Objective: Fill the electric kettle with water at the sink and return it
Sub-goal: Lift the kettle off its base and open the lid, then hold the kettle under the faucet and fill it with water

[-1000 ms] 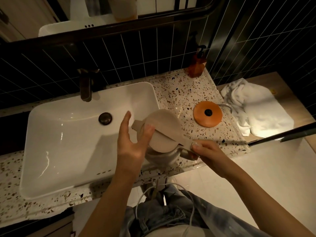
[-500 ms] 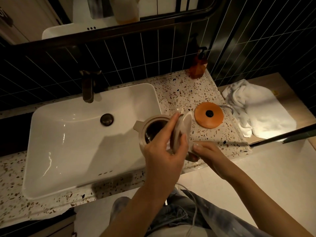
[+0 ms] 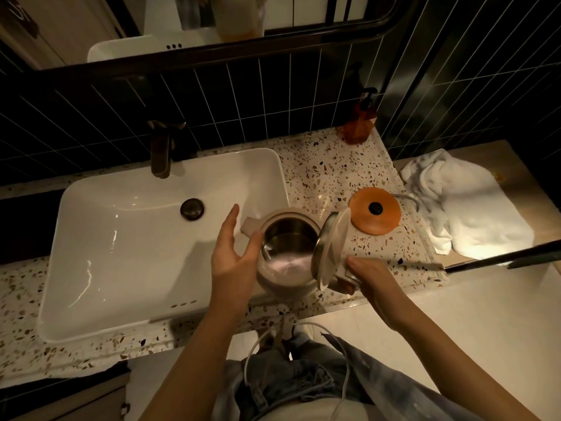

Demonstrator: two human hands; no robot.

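Observation:
A beige electric kettle with a steel inside sits at the right rim of the white sink. Its hinged lid stands open, tipped up to the right. My right hand grips the kettle's handle at the right side. My left hand is open beside the kettle's left wall, thumb near the rim, fingers spread over the spout. The orange round kettle base lies on the terrazzo counter, to the right of the kettle. A dark faucet stands behind the sink, with no water running.
A white towel is crumpled on the wooden ledge at the right. An amber soap pump bottle stands at the counter's back corner. Dark tiled walls and a mirror rise behind. A white cable hangs below the counter's edge.
My left hand flipped the kettle's lid from closed to fully open, then let it go and moved back to the kettle's left side. My right hand stayed on the handle.

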